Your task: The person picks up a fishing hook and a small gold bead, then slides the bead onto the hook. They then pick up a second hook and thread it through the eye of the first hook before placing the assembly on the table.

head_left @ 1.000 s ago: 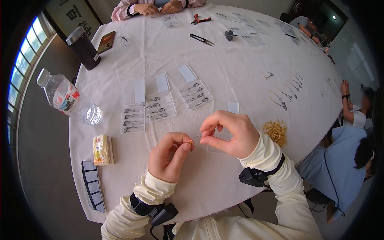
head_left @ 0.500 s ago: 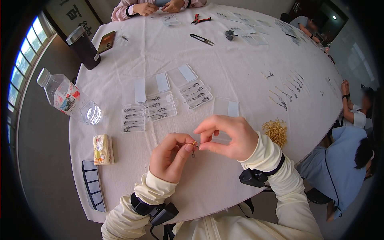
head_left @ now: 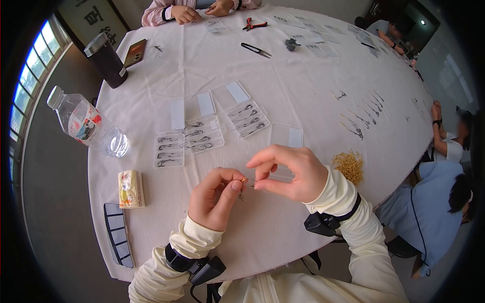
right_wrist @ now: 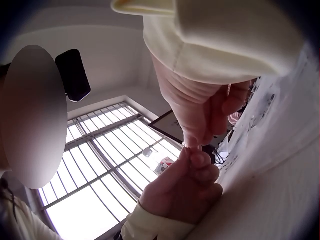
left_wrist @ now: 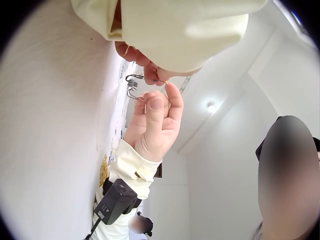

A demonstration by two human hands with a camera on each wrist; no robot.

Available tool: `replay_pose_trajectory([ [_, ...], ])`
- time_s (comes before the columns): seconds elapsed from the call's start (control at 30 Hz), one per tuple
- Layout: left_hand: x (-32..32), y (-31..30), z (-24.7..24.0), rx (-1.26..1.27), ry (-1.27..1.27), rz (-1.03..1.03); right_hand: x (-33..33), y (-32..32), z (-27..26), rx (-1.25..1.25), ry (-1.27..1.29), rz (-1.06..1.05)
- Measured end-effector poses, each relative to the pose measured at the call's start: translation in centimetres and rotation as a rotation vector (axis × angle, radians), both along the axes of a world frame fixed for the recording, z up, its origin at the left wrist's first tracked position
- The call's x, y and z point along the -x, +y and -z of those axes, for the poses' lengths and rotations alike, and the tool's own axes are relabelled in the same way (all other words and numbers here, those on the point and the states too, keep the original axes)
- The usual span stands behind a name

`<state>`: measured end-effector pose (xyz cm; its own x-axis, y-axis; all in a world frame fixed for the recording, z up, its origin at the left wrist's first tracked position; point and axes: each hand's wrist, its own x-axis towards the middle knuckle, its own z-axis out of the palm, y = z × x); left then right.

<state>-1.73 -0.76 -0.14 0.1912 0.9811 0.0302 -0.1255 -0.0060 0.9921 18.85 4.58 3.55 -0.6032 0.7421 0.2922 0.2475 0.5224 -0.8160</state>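
My left hand point(head_left: 214, 199) pinches a small gold piece point(head_left: 244, 180) between thumb and index fingertip. Dark fish hooks point(left_wrist: 132, 93) hang by the fingertips in the left wrist view, joined to the piece by a thin dark strand. Close on the right, my right hand point(head_left: 298, 174) pinches the end of one hook between thumb and fingers, with its other fingers curved above. In the right wrist view the fingertips of both hands meet and hide the small parts. Beyond the hands, clear boxes point(head_left: 169, 162) hold rows of dark looped hook rigs.
A heap of small gold pieces point(head_left: 347, 167) lies beside my right wrist. Several finished-looking rigs point(head_left: 361, 113) lie in a row farther right. At left stand a water bottle point(head_left: 83, 121), a dark flask point(head_left: 106, 60) and a tissue pack point(head_left: 130, 189). Scissors point(head_left: 256, 49) and pliers point(head_left: 253, 24) lie toward the back.
My right hand has moved slightly down, its fingertips staying near the left ones. Dark hooks now dangle below my left fingertips. Across the table, another person's hand has shifted a little.
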Motion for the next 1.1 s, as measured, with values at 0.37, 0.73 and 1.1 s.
replay_pose_trajectory([
  [0.37,0.06,-0.03,-0.25,0.023,0.02,0.04,-0.04,0.05,0.24,0.008,0.006,-0.009],
  [0.73,-0.02,-0.04,-0.26,0.008,0.015,0.029,-0.11,0.07,0.12,0.012,-0.012,0.01],
  [1.1,-0.1,0.01,-0.26,0.011,0.031,0.047,0.09,-0.01,-0.27,0.026,0.009,0.003],
])
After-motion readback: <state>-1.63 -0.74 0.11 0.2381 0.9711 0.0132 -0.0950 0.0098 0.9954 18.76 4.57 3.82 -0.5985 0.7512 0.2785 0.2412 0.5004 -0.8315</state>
